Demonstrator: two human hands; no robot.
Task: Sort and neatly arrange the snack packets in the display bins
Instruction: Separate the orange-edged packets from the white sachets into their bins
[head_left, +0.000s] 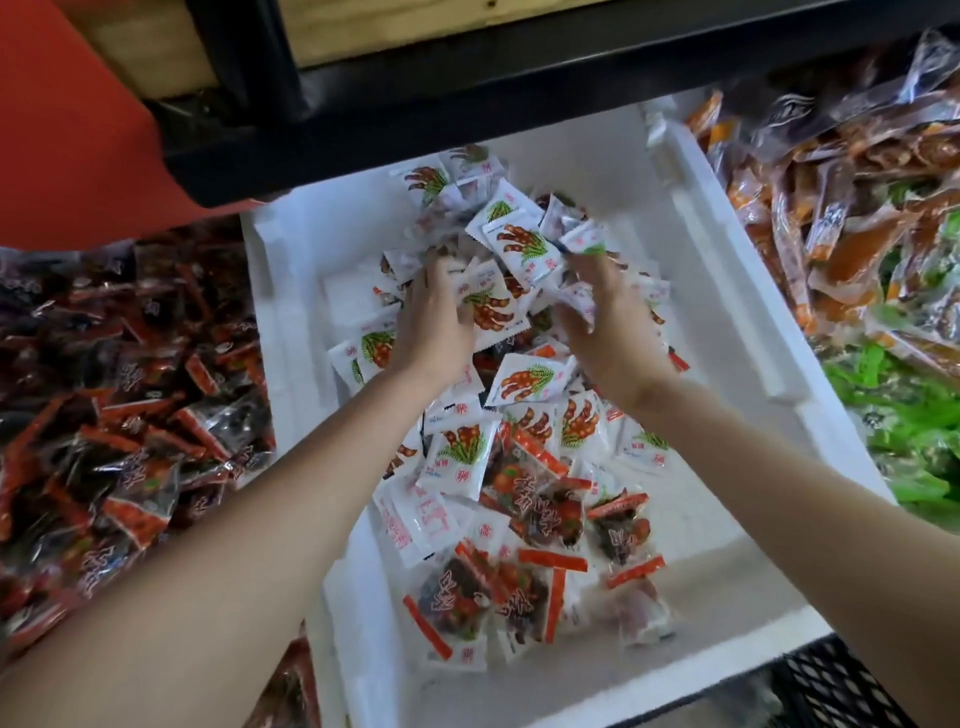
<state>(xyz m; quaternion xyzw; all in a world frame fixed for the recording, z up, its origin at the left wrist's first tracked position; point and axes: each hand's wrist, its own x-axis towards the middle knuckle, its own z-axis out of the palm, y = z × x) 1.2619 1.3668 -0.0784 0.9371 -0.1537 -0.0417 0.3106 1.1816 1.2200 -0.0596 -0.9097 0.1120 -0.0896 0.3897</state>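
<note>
**Item: white foam bin** (727, 312), the middle one of the row, under the black shelf rail (415, 88).

**Contents:**
- white packets (524, 249) printed red and green, heaped loosely toward the bin's far end, lying at all angles.
- clear red-trimmed packets (524, 597), a smaller cluster at the near end, touching and partly overlapping the white ones. The two kinds are still mixed where they meet.

**Hands:**
- left hand (431, 322), sunk into the far heap on its left side, fingers curled in among the white packets and gripping several.
- right hand (602, 322), on the heap's right side, fingers bent down over more white packets. It is blurred, but it looks closed on them.
- The hands are apart, with a wedge of the heap between them.

**Neighbouring stock:**
- dark red packets (130, 415) in the bin to the left.
- orange packets (831, 208) to the right.
- green packets (914, 415) near the right edge.

**Step in hand, as I judge it:** gathering the white packets together at the far end.

**Next move calls for:**
- drawing both handfuls into one tidy stack against the far wall.
- picking the red-trimmed strays out of the near end. These probably belong with the left-hand stock.
- a light grip, since the loose packets will slide.
</note>
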